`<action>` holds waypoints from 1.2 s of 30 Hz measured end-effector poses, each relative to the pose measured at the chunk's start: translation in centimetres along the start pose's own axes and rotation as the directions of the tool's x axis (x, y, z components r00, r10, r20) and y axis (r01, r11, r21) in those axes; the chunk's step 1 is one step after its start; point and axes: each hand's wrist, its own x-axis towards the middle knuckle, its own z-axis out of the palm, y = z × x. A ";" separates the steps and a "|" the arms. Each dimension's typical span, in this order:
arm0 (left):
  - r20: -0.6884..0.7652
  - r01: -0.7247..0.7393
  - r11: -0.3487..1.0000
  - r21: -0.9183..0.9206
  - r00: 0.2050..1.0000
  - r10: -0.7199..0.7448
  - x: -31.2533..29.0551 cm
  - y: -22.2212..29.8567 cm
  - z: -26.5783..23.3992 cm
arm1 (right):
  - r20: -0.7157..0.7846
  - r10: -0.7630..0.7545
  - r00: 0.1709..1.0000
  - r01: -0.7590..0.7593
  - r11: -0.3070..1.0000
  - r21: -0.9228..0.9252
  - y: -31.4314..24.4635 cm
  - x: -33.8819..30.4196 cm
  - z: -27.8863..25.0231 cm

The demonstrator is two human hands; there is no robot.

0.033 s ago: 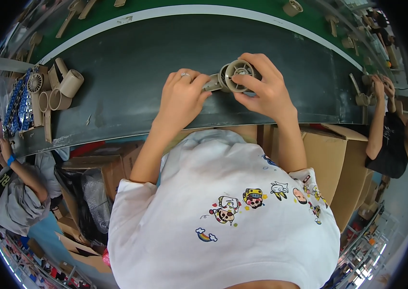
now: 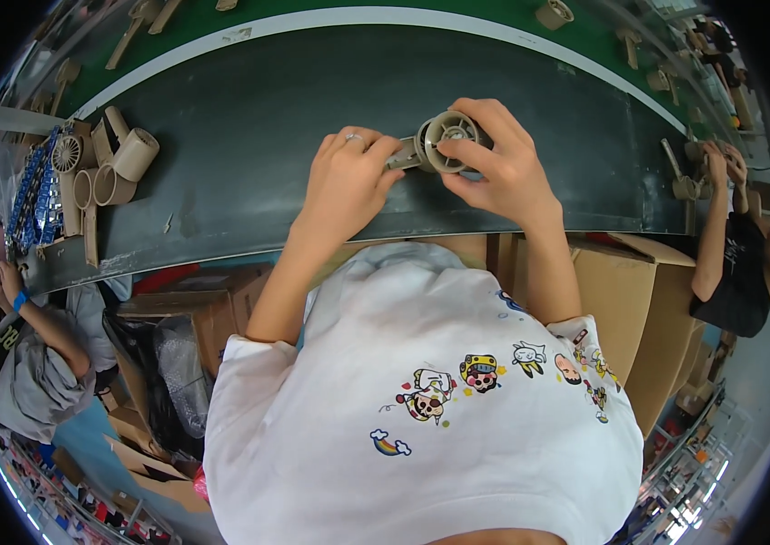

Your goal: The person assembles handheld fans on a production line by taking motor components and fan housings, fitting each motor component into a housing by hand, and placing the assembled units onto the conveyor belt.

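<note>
Both hands hold a beige handheld fan body (image 2: 440,129) just above the dark work surface (image 2: 276,118). My left hand (image 2: 345,182) is closed round its handle, with thumb and fingers pinching near the neck. The round head, a short open tube with spokes and a hub inside, is in the grip of my right hand (image 2: 510,165). Its index finger reaches across the tube's mouth, while the thumb is below the tube. The fingers partly cover the hub and the far side of the head.
Several beige fan parts (image 2: 135,156) stand at the left beside blue strips of small packets (image 2: 35,195). A tiny loose piece (image 2: 168,223) lies nearby. Cardboard boxes (image 2: 616,300) are below the bench edge. Co-workers' hands (image 2: 724,163) are at the far right and far left. More parts lie on the green strip beyond.
</note>
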 end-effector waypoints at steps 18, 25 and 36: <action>0.180 0.044 0.996 -0.071 0.983 -0.030 0.9 -1.0 0.8 | 0.286 0.163 0.944 -0.276 0.866 0.417 1.7 0.3 -0.9; 0.141 0.143 0.961 -0.237 0.984 -0.111 0.4 -1.2 2.0 | 0.097 0.238 0.966 -0.219 0.562 0.798 2.9 -0.8 3.2; -0.004 0.020 0.993 -0.118 1.000 -0.021 0.5 -1.3 2.4 | 0.107 0.305 0.946 -0.267 0.551 0.790 4.1 -3.1 3.1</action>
